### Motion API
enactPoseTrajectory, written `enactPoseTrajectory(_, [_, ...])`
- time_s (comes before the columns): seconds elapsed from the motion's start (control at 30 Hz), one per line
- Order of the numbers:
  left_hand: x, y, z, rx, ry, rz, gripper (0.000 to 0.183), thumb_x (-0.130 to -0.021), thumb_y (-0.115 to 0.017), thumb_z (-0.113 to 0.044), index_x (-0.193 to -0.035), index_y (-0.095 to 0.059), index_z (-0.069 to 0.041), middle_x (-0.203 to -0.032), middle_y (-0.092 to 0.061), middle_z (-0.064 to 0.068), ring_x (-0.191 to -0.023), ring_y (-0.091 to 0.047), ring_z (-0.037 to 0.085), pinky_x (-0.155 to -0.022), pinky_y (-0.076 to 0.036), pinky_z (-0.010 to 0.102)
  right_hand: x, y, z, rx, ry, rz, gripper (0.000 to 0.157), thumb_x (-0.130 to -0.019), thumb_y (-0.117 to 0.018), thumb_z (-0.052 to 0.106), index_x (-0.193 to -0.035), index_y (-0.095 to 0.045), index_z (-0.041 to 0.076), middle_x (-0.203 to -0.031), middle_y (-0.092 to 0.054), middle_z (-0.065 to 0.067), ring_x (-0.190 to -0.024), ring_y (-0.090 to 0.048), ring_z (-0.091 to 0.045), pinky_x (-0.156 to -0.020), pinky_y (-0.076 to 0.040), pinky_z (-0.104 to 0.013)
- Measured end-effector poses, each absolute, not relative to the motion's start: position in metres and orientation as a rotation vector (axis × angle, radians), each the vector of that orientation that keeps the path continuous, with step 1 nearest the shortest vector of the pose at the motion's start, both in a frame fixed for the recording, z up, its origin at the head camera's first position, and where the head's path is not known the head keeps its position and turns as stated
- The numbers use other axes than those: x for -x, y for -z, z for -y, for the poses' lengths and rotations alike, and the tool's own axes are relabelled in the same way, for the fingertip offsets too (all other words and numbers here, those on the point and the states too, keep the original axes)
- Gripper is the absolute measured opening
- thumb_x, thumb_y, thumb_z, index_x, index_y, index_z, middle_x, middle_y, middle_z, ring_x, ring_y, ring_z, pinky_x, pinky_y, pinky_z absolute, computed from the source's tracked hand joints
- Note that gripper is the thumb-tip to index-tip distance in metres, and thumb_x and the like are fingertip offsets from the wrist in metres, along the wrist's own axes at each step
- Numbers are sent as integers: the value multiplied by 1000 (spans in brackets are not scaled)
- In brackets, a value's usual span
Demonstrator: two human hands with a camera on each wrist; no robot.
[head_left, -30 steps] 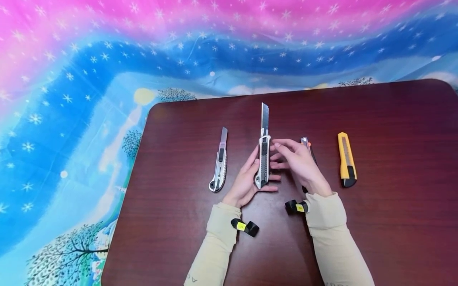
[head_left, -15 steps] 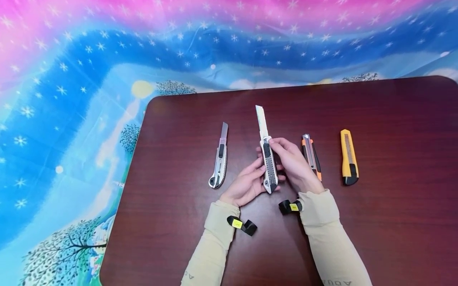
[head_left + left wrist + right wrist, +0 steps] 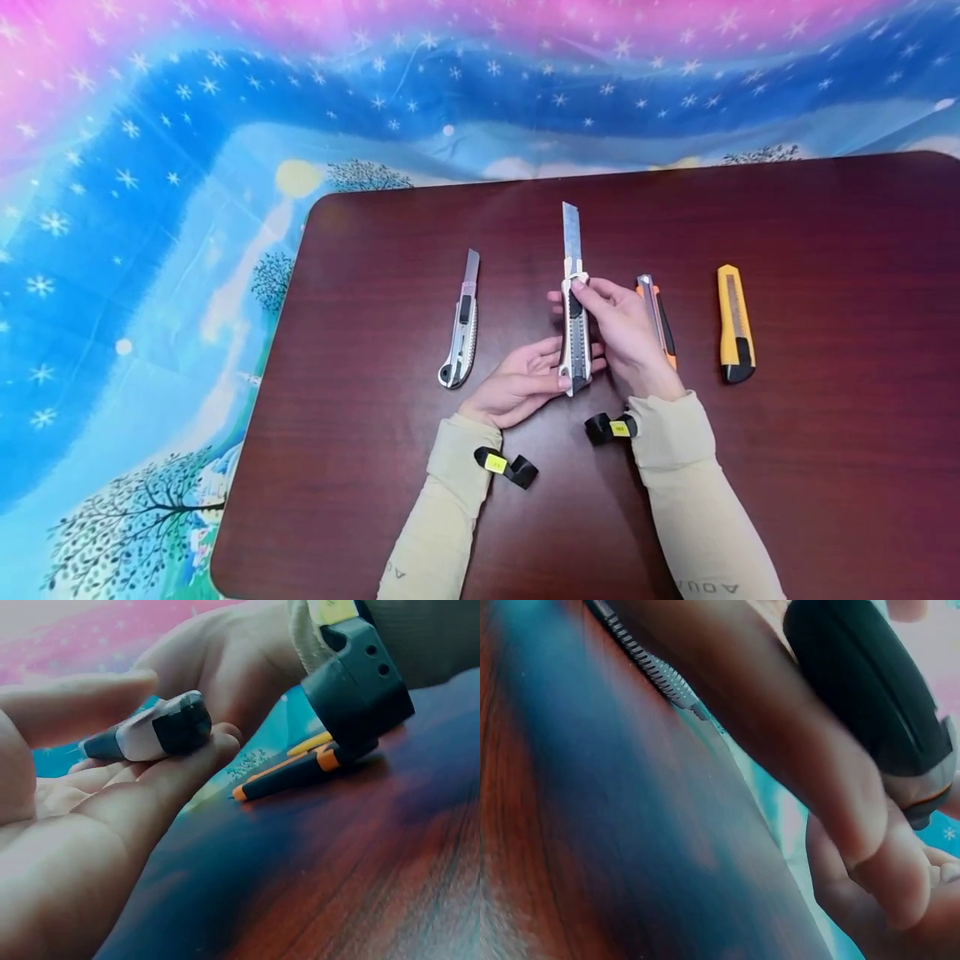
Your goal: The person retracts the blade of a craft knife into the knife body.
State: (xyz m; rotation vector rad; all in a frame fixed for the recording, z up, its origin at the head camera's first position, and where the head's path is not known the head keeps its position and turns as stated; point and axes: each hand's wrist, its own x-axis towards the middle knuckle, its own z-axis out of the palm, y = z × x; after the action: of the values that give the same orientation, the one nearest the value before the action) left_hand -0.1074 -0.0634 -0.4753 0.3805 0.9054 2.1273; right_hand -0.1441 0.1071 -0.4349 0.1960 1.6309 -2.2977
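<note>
A silver-and-black snap-off utility knife (image 3: 575, 333) is held above the table, its long blade out and pointing away. My right hand (image 3: 628, 329) grips the upper handle, thumb on the black slider and fingers round the back. Near the butt end, my left hand (image 3: 517, 385) pinches the handle between its thumb and the fingers beneath. In the left wrist view the knife's dark end (image 3: 184, 724) lies on the left fingers, with the thumb above. The right wrist view shows the dark handle (image 3: 866, 682) close up, right fingers (image 3: 855, 817) partly covering it.
On the dark red table (image 3: 360, 467) lies a silver utility knife (image 3: 461, 325), blade out, at left. An orange-and-black utility knife (image 3: 662, 325) lies right of the right hand, partly hidden by it. Further right is a yellow utility knife (image 3: 736, 325). A patterned cloth (image 3: 450, 92) hangs behind.
The right hand has come onto the knife from beside it, its thumb now on the slider. The knife has shifted a little right, and the left thumb has slid down to the butt end.
</note>
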Motion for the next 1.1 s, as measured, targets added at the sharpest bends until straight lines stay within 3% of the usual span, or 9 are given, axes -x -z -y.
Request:
enactPoseTrajectory(0.37, [109, 478, 64, -376, -2074, -1055, 60, -92, -41, 19, -148, -27, 5, -148, -34, 33, -137, -40, 34, -105, -45, 25, 142, 434, -107, -175, 2169, -1599, 56, -94, -60, 42, -120, -57, -7, -85, -76, -2, -81, -73, -14, -78, -57, -25])
enactPoseTrajectory(0.67, [110, 477, 62, -330, -2085, -1052, 56, -92, -42, 17, -146, -31, 8, -147, -35, 33, -138, -33, 40, -105, -45, 25, 143, 435, -105, -171, 2252, -1572, 30, -95, -60, 35, -98, -67, 6, -80, -76, -2, -78, -73, -12, -75, -59, -25])
enactPoseTrajectory(1.1, [111, 479, 63, -320, -2122, -997, 53, -93, -40, 17, -144, -31, 11, -147, -34, 34, -137, -40, 36, -108, -43, 27, 144, 434, -102, -188, 2288, -1533, 20, -97, -59, 26, -98, -67, 8, -80, -75, -2, -76, -72, -11, -76, -59, -24])
